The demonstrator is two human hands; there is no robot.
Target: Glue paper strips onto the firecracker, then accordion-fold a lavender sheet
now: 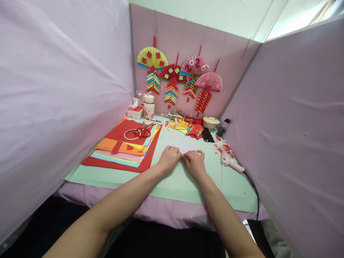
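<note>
Both hands are close together over the pale green mat (172,186), near its middle. My left hand (171,157) has its fingers curled and closed on a pale lilac paper (184,146). My right hand (194,160) pinches the near edge of the same paper, its fingers bent. The fingertips of the two hands almost meet. Most of the paper lies beyond and between the hands, and its outline is faint against the mat.
Left lies a stack of coloured paper (120,163) with scissors (142,132) on top. Paper scraps (181,123), a lidded bowl (211,122) and a white bottle (148,106) stand behind. A glue gun (231,162) is at right. Paper fans (152,57) hang on the back panel.
</note>
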